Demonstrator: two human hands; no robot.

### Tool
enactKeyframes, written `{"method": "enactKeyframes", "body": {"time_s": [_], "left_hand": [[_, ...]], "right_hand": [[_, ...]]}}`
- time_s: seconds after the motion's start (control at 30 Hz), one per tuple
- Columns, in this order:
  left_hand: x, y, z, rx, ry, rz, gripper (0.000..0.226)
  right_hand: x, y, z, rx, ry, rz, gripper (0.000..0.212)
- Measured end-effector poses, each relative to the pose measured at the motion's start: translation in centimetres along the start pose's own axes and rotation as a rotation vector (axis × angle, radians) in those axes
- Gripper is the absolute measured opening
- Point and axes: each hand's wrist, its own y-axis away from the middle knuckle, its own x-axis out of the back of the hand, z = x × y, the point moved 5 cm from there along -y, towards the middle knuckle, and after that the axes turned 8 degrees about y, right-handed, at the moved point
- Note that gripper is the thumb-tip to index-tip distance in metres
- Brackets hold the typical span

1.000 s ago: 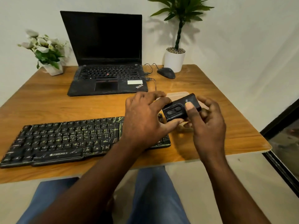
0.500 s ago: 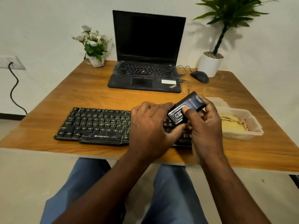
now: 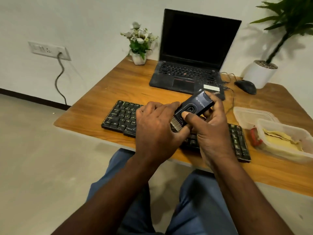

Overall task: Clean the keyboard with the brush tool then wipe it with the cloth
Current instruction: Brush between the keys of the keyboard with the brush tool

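Observation:
A black brush tool (image 3: 194, 107) is held above the black keyboard (image 3: 122, 116), which lies near the table's front edge. Pale bristles (image 3: 176, 123) stick out of the tool's lower end. My right hand (image 3: 211, 131) grips the tool's body, thumb pressed on its slider. My left hand (image 3: 157, 133) holds the tool at the bristle end, fingers curled beside it. The yellow cloth (image 3: 279, 138) lies in a clear plastic container (image 3: 288, 153) to the right of the keyboard. My hands hide the keyboard's middle.
An open laptop (image 3: 194, 53) stands at the back of the wooden table (image 3: 118, 83), with a black mouse (image 3: 245, 86) and a white potted plant (image 3: 260, 73) to its right. A small flower pot (image 3: 138, 46) is back left. A container lid (image 3: 250, 116) lies beside the cloth.
The bristles now stick out of the tool's lower end; earlier the tool was closed. The view has swung left, and both hands keep holding the tool over the keyboard.

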Motion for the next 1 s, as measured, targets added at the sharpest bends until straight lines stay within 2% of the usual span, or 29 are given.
{"method": "enactKeyframes", "body": {"time_s": [0.13,0.27,0.33,0.47,0.57,0.7,0.83,1.0], "left_hand": [[3.5,1.6,-5.0,0.155,-0.030,-0.071,0.077],[8.1,5.2,-12.2,0.438,-0.102,0.067,0.075],[9.1,6.6,-14.6,0.525,-0.111,0.081,0.074],[8.8,7.3,-15.7,0.554,-0.094,0.032,0.076],[8.7,7.6,-15.7,0.542,-0.071,0.068,0.062],[9.2,7.7,-16.1,0.555,-0.048,-0.003,0.053],[9.7,7.7,-15.7,0.566,-0.055,-0.080,0.058],[9.7,7.9,-15.6,0.565,-0.107,-0.154,0.065]], "right_hand": [[-4.2,-1.1,0.0,0.091,0.162,-0.136,0.068],[-9.6,-2.9,-0.3,0.180,0.351,-0.337,0.072],[-12.4,-3.8,-0.3,0.210,0.390,-0.423,0.075],[-17.6,-5.7,-0.6,0.357,0.565,-0.536,0.082],[-20.2,-7.5,-1.0,0.423,0.629,-0.600,0.089],[-22.2,-8.4,-0.7,0.472,0.694,-0.756,0.089],[-22.7,-7.8,0.1,0.444,0.633,-0.851,0.083],[-23.5,-7.5,1.1,0.441,0.571,-0.911,0.064]]}}
